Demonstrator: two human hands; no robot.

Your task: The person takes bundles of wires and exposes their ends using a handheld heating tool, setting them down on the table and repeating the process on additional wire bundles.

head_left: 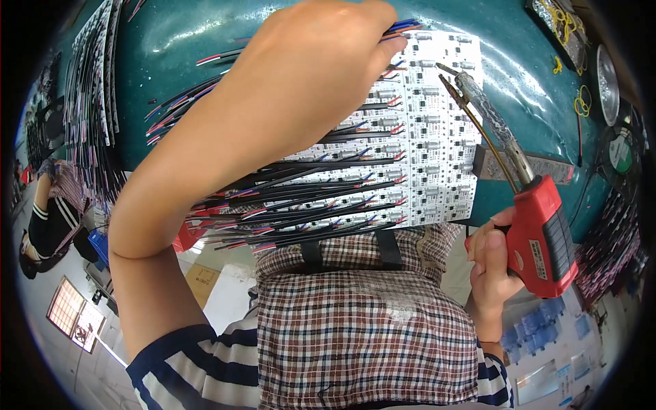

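My left hand (335, 44) reaches across the far edge of a white circuit board panel (443, 157). Its fingers pinch thin blue and orange wires (408, 25) near the panel's top edge. Rows of black-sleeved cables (321, 164), with red and blue ends at the board, run leftward under my forearm. At the right, my right hand (490, 263) is wrapped round the handle of a red soldering gun (542, 229). The gun's tip and the thin brass-coloured feed tube (488, 140) beside it hang over the panel's upper right part, a little apart from the pinched wires.
A green mat (519, 89) covers the bench. Right of the panel lies a flat dark bar (502, 169). A metal bowl (607, 85) and a tray with yellow wire (560, 27) stand far right. Stacked wired panels (96, 82) are at left, with another person (51, 219) beyond.
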